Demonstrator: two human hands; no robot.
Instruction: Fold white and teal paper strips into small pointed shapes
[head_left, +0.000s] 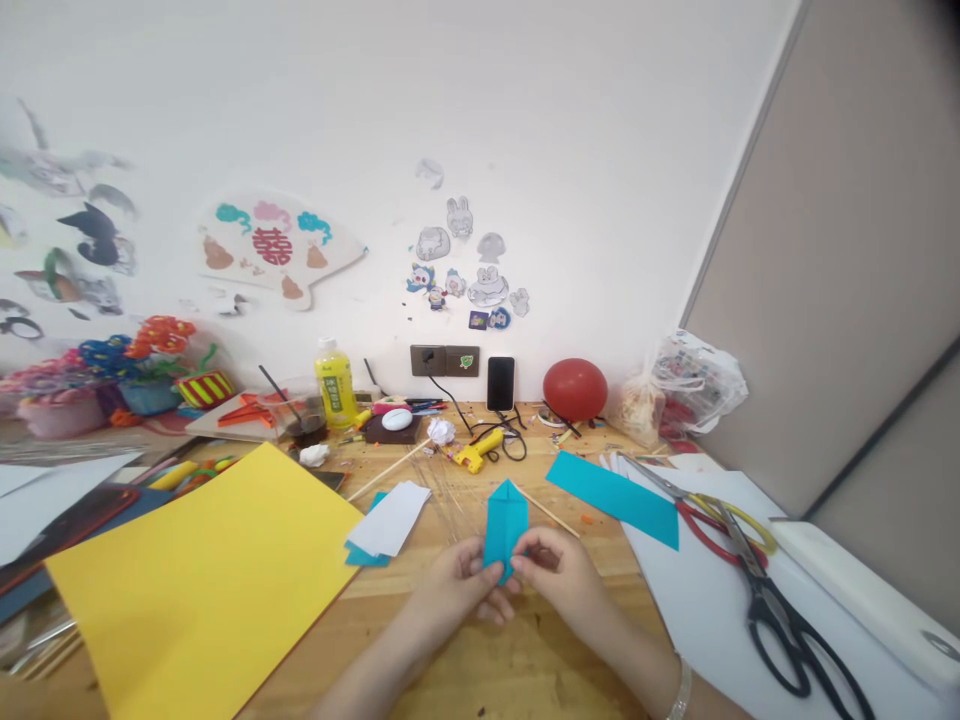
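Left hand (457,583) and right hand (556,572) both pinch folded blue paper (506,518). Risk: uneven finger pressure at lower end could skew crease or crumple paper.

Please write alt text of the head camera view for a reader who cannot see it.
Two bare hands, left and right, hold a folded blue paper above a wooden table. A large yellow sheet lies at left; scissors with black handles and a blue strip lie at right. Behind are a red balloon and a yellow glue gun.
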